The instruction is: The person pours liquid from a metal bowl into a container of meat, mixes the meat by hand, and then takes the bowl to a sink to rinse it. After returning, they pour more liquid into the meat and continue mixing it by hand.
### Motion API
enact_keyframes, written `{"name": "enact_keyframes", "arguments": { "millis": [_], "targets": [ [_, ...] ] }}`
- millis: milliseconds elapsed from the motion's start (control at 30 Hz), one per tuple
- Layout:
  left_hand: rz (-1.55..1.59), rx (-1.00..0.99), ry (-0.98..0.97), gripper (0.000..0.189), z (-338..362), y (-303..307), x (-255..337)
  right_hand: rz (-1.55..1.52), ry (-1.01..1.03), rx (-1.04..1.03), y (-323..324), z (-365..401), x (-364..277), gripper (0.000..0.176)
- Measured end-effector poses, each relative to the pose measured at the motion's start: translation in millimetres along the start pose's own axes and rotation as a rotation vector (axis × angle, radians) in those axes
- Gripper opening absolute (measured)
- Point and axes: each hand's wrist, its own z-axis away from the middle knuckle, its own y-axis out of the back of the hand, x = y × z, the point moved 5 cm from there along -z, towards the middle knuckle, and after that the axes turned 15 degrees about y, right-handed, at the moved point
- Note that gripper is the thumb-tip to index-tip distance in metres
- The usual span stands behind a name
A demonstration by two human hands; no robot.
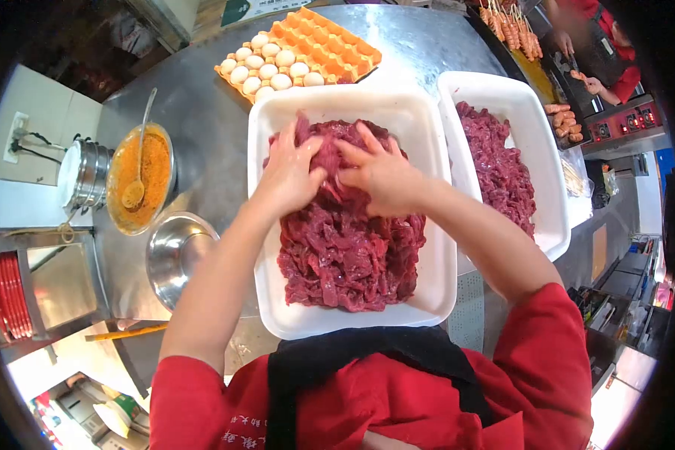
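Note:
A white plastic tub (356, 324) holds a large heap of dark red raw meat strips (345, 259). Both of my hands are in the upper part of this heap. My left hand (289, 171) is closed on some strips, and one piece pokes up past its fingers. Opposite it, my right hand (382, 178) grips meat with its fingers parted and partly sunk in the heap. A clump of strips lies between the two hands. Some fingertips are hidden by the meat.
A second white tub (551, 202) with meat stands to the right. Beyond lies an orange egg tray (345, 49) with several eggs. To the left are a bowl of orange powder (154, 169) with a ladle and a steel bowl (174, 255). A co-worker's hand (594, 85) handles sausages at upper right.

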Motion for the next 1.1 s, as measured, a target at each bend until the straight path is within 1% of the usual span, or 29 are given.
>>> {"name": "enact_keyframes", "arguments": {
  "millis": [33,67,133,167,200,233,267,300,333,367,400,433,467,500,567,600,667,700,733,767,800,833,867,933,967,1000,1033,1067,1100],
  "targets": [
    [0.050,-0.058,-0.037,0.058,-24,-19,-12,-0.028,-0.028,-0.022,3,-10,13,0.063],
    [0.135,-0.123,0.076,0.059,-40,-28,-17,-0.027,-0.093,-0.058,0,-19,29,0.075],
    [0.093,-0.207,0.337,0.067,-58,-37,-24,-0.277,-0.087,0.072,-25,-34,70,0.088],
    [0.092,-0.206,0.346,0.067,-58,-37,-21,-0.152,0.011,0.268,-44,-43,88,0.096],
    [0.161,-0.289,0.415,0.072,-56,-37,-21,-0.153,0.020,0.268,-39,-45,82,0.096],
    [0.226,-0.372,0.476,0.078,-55,-39,-21,-0.285,-0.118,0.213,-34,-43,79,0.096],
    [0.220,-0.368,0.471,0.078,-52,-40,-22,-0.417,-0.260,0.160,-33,-38,77,0.095],
    [0.555,-0.547,0.521,0.077,-44,-55,-26,-0.600,-0.227,0.270,-44,-37,79,0.083],
    [0.893,-0.728,0.562,0.077,-26,-51,-9,-0.600,-0.231,0.278,-43,-31,70,0.083],
    [0.905,-0.731,0.727,0.071,-5,-42,-6,-0.983,-0.336,0.284,-55,-23,60,0.074],
    [0.901,-0.733,0.723,0.071,8,-36,-3,-1.366,-0.437,0.280,-64,-15,44,0.066],
    [1.093,-0.811,0.806,0.070,22,-35,-2,-1.546,-0.399,0.361,-57,-8,25,0.053],
    [1.288,-0.888,0.893,0.069,36,-35,1,-1.551,-0.407,0.359,-47,2,10,0.053],
    [1.291,-0.894,0.897,0.069,46,-30,2,-1.639,-0.380,0.405,-34,9,-4,0.053],
    [1.453,-0.958,0.697,0.060,62,-15,18,-1.761,-0.324,0.511,-18,15,-18,0.053],
    [1.456,-0.968,0.701,0.060,66,-7,21,-1.693,-0.285,0.626,-1,18,-23,0.050],
    [1.584,-0.856,0.486,0.050,64,21,31,-1.453,-0.183,0.790,17,21,-11,0.040],
    [1.629,-0.815,0.436,0.046,60,37,34,-1.368,-0.226,0.830,51,32,-23,0.036],
    [1.672,-0.769,0.383,0.042,56,54,39,-1.382,-0.128,0.973,63,34,-16,0.031],
    [1.713,-0.723,0.355,0.039,54,71,45,-1.273,-0.166,1.029,97,45,-32,0.024],
    [1.754,-0.675,0.323,0.036,54,88,52,-1.173,-0.223,1.015,123,59,-42,0.019],
    [1.755,-0.546,0.336,0.032,57,101,58,-1.254,-0.201,1.114,126,66,-31,0.020],
    [1.760,-0.546,0.329,0.032,60,101,61,-1.334,-0.178,1.214,130,71,-19,0.022],
    [1.641,-0.341,0.129,0.028,60,112,63,-1.137,0.005,1.258,152,79,-36,0.021],
    [1.484,-0.226,0.166,0.026,68,107,61,-1.009,-0.017,1.386,150,78,-44,0.018],
    [1.256,-0.212,0.029,0.029,67,88,52,-0.800,-0.237,1.272,133,89,-46,0.017],
    [1.056,-0.191,-0.011,0.035,70,57,44,-0.746,-0.314,1.103,110,83,-49,0.018],
    [0.568,-0.245,-0.130,0.041,78,44,49,-0.863,-0.372,0.780,85,73,-54,0.030],
    [0.297,-0.237,-0.258,0.043,88,6,37,-0.924,-0.194,0.665,48,68,-54,0.047]
  ]
}}
